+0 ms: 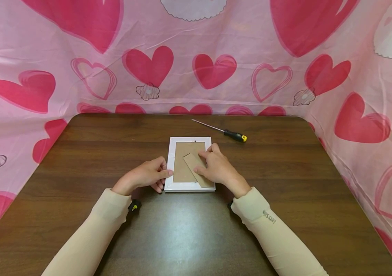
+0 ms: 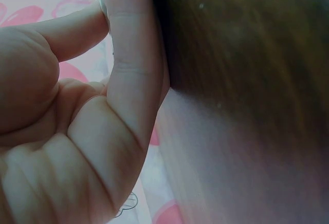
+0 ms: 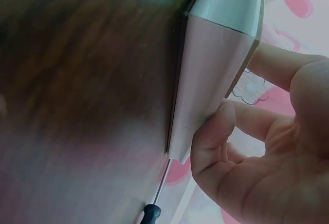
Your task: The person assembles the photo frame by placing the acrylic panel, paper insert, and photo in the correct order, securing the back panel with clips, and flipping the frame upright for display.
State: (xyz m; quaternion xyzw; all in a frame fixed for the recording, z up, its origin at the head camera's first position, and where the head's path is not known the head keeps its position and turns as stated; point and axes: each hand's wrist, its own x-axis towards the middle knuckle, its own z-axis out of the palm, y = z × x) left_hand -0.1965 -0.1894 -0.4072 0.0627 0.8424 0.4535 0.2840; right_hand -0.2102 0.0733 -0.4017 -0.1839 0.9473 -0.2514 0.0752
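Pale sleeves come in from seven and five o'clock, closest to us, and they lead straight to a white picture frame lying flat, back up, on the wooden table. Now the left hand, at about eight o'clock: thumb on the white border, fingers down along the side, a grip on that edge. Good anchor, I'd say; firm enough to stop a slide, light enough not to lift the side. Across at three o'clock, the right hand works with a narrow spread, thumb and forefinger closed about the brown strip, while another finger, in the right wrist view, touches the frame's side. That strip slants over the backing board from eleven towards five o'clock, its lower end across the white border. Whether it's hinged or loose, I can't tell, so gentle handling looks wisest: hold it by both long edges, move it level, and don't bend it or lean on the board beneath. Mind the little black tab near twelve, which could snag. Out at one o'clock, the screwdriver lies well apart, handle to the right.
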